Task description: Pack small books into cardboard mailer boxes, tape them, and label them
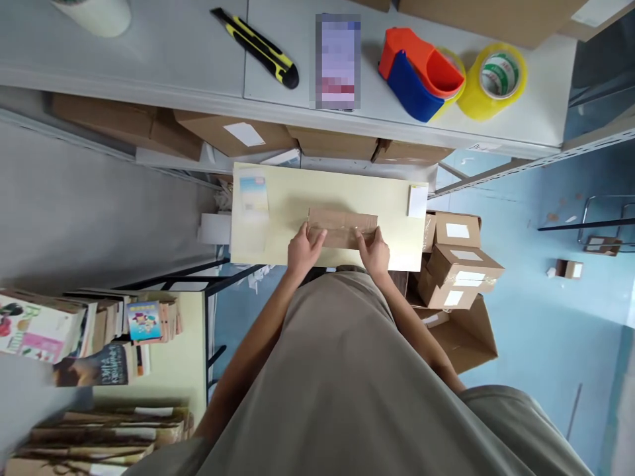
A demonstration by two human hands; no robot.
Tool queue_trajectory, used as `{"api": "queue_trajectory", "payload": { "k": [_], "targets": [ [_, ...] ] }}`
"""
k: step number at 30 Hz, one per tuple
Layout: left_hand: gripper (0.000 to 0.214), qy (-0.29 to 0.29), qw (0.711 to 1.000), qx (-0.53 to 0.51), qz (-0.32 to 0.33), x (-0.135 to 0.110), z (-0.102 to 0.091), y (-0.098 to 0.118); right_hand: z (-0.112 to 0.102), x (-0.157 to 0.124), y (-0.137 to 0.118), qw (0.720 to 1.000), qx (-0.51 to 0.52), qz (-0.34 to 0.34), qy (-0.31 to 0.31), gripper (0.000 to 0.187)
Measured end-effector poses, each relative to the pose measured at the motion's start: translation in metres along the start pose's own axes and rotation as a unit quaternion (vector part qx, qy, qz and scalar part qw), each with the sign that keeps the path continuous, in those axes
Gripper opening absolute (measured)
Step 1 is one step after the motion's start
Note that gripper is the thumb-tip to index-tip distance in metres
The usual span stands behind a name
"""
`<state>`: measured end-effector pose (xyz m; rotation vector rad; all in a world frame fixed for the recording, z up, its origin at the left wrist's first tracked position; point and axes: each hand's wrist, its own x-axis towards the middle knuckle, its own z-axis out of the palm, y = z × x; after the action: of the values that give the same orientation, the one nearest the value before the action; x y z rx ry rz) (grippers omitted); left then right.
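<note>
A small brown cardboard box is held at the near side of a pale yellow table. My left hand grips its left end, with the thumb on the top face. At the right end my right hand grips it in the same way, thumb on top. A seam runs lengthwise across the face towards me. The fingers under the box are hidden. On the table's left side lie papers with a blue print, and a small white pad lies at its right edge.
On the grey shelf ahead lie a utility knife, a red and blue tape dispenser and a roll of yellow tape. Cardboard boxes are stacked on the right. Books fill a table at left.
</note>
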<state>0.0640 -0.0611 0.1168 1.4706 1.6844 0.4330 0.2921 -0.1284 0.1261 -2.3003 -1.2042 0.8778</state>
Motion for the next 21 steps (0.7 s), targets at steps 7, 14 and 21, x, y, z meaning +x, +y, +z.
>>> {"api": "queue_trajectory", "payload": {
  "k": [7,14,21],
  "targets": [
    [0.047,0.0,0.99,0.135,-0.046,0.021,0.003,0.006,0.007,0.011,0.013,0.996,0.081,0.019,0.036,0.082],
    [0.056,-0.065,0.996,0.056,0.038,0.035,-0.03,-0.012,-0.009,0.005,0.008,0.987,0.16,-0.004,0.031,0.081],
    [0.045,-0.015,0.985,-0.108,0.131,0.03,-0.047,-0.012,-0.044,0.001,0.001,0.97,0.167,-0.116,0.137,0.06]
  ]
}}
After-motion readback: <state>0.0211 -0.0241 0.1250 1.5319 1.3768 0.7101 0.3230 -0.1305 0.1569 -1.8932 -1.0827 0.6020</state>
